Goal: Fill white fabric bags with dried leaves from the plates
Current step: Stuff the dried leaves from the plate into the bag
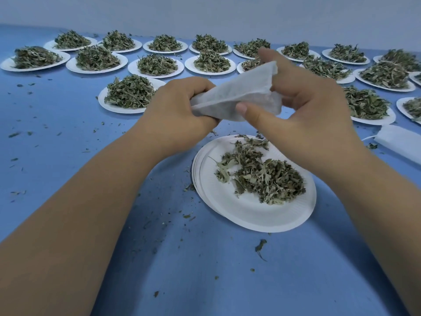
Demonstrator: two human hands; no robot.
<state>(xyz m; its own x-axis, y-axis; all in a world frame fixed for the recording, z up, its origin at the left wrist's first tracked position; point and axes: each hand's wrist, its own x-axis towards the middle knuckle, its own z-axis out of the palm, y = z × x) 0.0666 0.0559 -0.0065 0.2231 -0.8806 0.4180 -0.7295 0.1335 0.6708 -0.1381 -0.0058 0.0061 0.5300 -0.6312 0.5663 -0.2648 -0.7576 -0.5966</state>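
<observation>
A white fabric bag (237,94) hangs in the air between both hands, above the near plate. My left hand (177,115) grips its lower left end with curled fingers. My right hand (303,106) pinches its upper right edge, thumb in front and fingers behind the cloth. Below them, a stack of white paper plates (250,213) carries a loose scatter of dried green leaves (262,174). What the bag contains is hidden.
Several white plates heaped with dried leaves (131,93) fill the far half of the blue table (68,115), in rows from left to right. More white fabric bags (401,144) lie at the right edge. Leaf crumbs dot the cloth.
</observation>
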